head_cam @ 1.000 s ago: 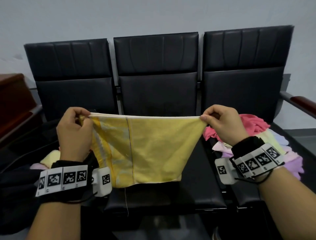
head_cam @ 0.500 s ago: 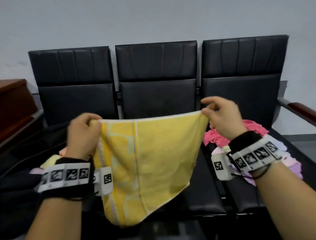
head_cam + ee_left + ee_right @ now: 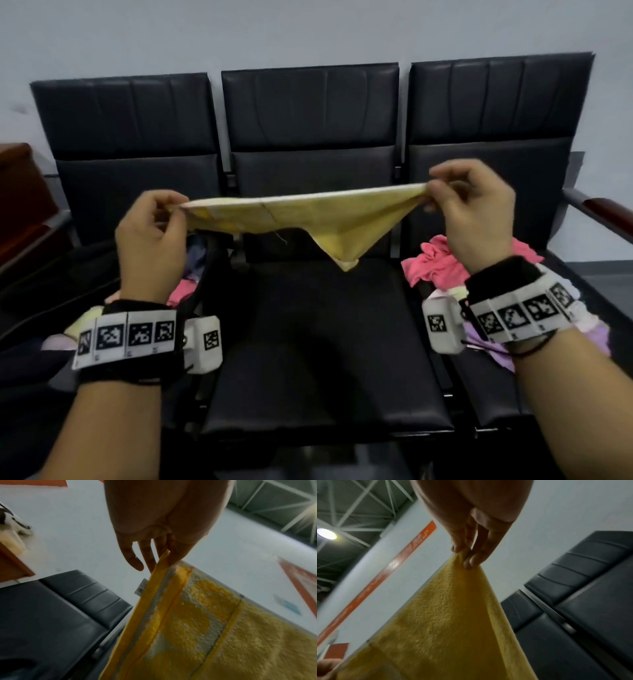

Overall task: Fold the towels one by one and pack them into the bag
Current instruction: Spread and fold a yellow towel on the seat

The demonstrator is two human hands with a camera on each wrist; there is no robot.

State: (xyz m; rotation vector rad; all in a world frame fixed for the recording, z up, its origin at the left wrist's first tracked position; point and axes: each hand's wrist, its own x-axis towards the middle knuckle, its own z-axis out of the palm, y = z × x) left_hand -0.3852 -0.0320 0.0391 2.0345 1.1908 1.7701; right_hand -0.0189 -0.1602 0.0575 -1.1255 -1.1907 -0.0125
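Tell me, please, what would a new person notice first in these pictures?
First, the yellow towel, stretched in the air above the middle black seat, with the left hand and the right hand each pinching an upper corner. Next, the pink towel in the loose pile on the right seat.

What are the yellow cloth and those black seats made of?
The yellow towel held between both hands looks like cotton terry: the left wrist view shows a fuzzy looped pile, with a flat woven band along its hem. The black padded chairs look like leather or vinyl: smooth, faintly glossy, stitched in panels. Which of the two cannot be told by sight.
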